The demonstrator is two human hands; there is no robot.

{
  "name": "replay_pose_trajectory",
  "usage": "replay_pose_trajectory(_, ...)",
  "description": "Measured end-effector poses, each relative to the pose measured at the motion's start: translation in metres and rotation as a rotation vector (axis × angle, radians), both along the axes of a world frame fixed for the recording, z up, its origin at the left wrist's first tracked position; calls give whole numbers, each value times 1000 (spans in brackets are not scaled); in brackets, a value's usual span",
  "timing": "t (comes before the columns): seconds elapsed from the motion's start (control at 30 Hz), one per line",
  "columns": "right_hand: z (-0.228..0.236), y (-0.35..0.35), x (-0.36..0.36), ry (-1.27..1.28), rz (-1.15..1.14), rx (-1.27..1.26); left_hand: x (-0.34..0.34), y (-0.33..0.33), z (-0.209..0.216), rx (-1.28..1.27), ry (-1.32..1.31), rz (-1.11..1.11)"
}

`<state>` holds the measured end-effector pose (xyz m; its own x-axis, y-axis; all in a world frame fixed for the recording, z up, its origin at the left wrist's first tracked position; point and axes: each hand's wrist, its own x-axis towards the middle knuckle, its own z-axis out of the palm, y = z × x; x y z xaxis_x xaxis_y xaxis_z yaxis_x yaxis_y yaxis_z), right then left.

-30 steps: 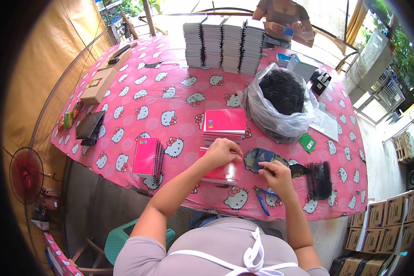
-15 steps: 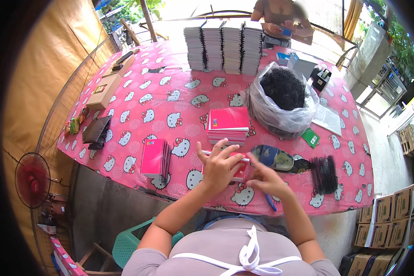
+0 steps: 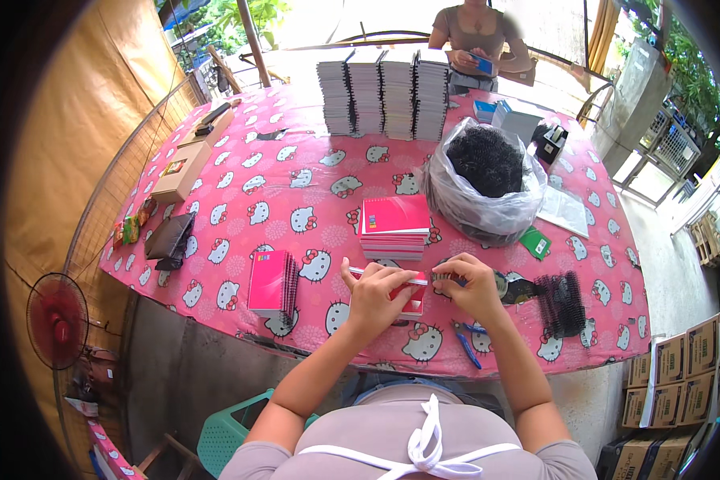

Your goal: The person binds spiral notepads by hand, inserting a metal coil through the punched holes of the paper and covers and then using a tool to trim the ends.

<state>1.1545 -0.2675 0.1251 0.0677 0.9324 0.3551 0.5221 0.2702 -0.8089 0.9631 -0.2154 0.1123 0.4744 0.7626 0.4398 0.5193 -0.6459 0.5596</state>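
Observation:
A small pink notebook (image 3: 413, 305) lies on the table in front of me, mostly covered by my left hand (image 3: 378, 296). That hand's fingers are bent and press on the notebook. At the notebook's right edge my right hand (image 3: 474, 290) is closed in a pinch; what its fingers hold is too small to make out. Just below it are blue-handled pliers (image 3: 466, 346). Beyond my hands stands a stack of pink notebooks (image 3: 395, 220). Left of them is another pile of pink notebooks (image 3: 270, 282) with dark spiral bindings. Black binding coils (image 3: 564, 304) lie to the right.
A plastic bag (image 3: 468, 210) full of black coils stands at the right, near a green card (image 3: 536, 242). Tall stacks of spiral notebooks (image 3: 382, 92) rise at the back. Cardboard boxes (image 3: 182, 172) sit at the left. Across the table another person (image 3: 476, 36) holds something blue.
My right hand has risen slightly and gone from outstretched fingers to a pinch, now covering much of the dark patterned item behind it. The pliers show more fully. My left hand's fingers have bent down.

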Motion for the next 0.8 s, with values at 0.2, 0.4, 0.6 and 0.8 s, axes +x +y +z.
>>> replay_pose_trajectory(0.2,5,2,4,10,157,-213,0,-1,-5,52,-9,53)
replay_pose_trajectory(0.4,3,-4,-17,-200,71,-107,-10,-4,-14,-20,-33,79)
replay_pose_trajectory(0.6,13,-13,-30,-392,-3,52,-6,-6,-13,15,14,68)
replay_pose_trajectory(0.8,11,-11,-33,-413,-43,-38,-11,-3,-16,24,19,75)
